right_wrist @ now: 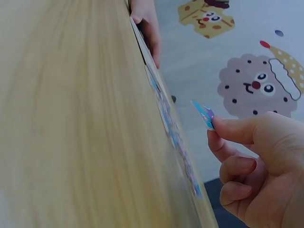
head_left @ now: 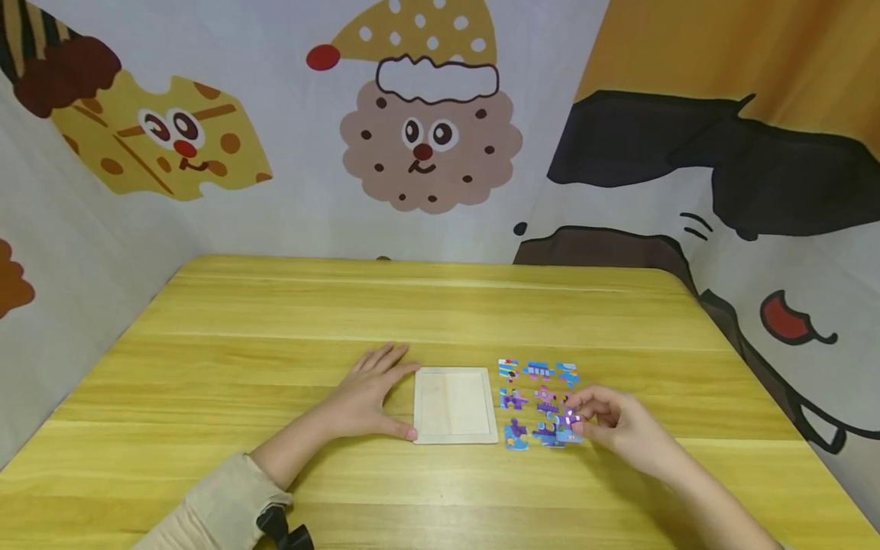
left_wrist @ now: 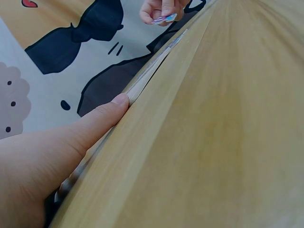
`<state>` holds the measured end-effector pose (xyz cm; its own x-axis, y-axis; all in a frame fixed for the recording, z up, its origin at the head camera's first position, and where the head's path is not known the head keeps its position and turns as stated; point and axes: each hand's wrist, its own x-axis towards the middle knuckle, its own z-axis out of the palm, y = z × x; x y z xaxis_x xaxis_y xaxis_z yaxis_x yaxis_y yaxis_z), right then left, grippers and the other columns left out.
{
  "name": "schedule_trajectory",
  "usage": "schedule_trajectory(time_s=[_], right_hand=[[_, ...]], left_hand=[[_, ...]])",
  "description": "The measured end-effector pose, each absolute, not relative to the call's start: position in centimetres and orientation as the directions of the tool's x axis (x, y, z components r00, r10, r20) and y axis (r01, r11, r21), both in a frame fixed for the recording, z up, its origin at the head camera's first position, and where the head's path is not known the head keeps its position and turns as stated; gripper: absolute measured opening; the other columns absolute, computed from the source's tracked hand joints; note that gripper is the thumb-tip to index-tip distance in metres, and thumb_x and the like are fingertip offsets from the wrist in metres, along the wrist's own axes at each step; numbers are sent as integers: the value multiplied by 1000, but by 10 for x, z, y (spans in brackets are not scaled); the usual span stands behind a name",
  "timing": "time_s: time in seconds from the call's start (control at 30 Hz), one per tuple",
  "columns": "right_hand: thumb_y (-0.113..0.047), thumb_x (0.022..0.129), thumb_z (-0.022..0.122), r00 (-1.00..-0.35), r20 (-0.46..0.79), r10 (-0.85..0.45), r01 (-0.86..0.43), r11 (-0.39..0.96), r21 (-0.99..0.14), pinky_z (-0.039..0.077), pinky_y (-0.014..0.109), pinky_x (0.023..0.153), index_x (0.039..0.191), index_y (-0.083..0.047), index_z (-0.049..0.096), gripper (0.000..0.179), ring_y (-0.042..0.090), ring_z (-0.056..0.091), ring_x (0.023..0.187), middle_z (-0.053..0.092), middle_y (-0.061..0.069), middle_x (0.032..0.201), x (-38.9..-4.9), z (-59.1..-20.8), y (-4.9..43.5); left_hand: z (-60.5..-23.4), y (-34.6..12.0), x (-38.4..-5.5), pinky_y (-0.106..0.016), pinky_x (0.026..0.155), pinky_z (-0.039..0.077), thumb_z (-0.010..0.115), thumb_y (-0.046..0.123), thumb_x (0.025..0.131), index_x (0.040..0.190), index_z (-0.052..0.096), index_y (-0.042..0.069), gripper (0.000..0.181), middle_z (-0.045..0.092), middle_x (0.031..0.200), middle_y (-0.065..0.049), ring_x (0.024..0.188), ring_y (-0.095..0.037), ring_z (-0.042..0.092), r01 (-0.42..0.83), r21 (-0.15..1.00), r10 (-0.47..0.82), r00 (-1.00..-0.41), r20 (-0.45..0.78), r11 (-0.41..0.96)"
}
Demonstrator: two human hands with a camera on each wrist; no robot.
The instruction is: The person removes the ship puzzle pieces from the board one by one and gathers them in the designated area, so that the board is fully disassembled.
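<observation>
A square wooden puzzle tray (head_left: pixel 455 405) with a raised rim lies flat on the table, bare inside. Beside its left edge rests my left hand (head_left: pixel 371 393), fingers spread and straight; the thumb touches the lower left corner. In the right wrist view, my right hand (right_wrist: pixel 266 166) pinches a blue and purple jigsaw piece (right_wrist: pixel 206 115) between thumb and index finger, lifted off the table. From the head view, this right hand (head_left: pixel 619 424) hovers at the right side of the loose jigsaw pieces (head_left: pixel 538 371), partly hiding some of them.
Several colourful pieces lie in rough rows right of the tray, spaced apart. The wooden table (head_left: pixel 412 305) has rounded far corners. Behind it hangs a cloth (head_left: pixel 275 221) printed with cartoon figures. A black strap (head_left: pixel 282 527) is on the left wrist.
</observation>
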<state>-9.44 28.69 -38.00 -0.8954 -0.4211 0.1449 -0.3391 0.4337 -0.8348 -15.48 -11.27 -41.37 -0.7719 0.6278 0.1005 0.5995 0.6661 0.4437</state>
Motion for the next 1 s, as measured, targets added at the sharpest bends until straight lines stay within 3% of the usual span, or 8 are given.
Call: schedule_trajectory(time_s=[0.37,0.73,1.0], right_hand=[[1,87,66,-903,90,-420,-295,453,-841,48,27,50,109,0,61,22,15,58,67,62,4,84,-90,-382,311],[-5,88,67,-926,1,-377,-209,511,-834,51,27,57,110,3,61,25,13,59,71,63,8,85,-89,-389,327],[-6,86,69,-938,13,-346,-204,523,-827,52,27,59,108,2,63,24,14,61,70,65,6,83,-90,-396,325]], left_hand=[[-416,-112,-156,-54,112,2,61,80,65,149,36,16,108,13,158,-13,144,-34,4,594,439,625,-776,91,674],[-414,-111,-155,-54,112,1,63,79,65,149,36,16,108,14,158,-14,144,-34,4,590,447,623,-777,89,672],[-415,-111,-155,-55,112,2,63,79,65,149,37,16,108,14,158,-14,144,-34,5,594,443,622,-777,97,672]])
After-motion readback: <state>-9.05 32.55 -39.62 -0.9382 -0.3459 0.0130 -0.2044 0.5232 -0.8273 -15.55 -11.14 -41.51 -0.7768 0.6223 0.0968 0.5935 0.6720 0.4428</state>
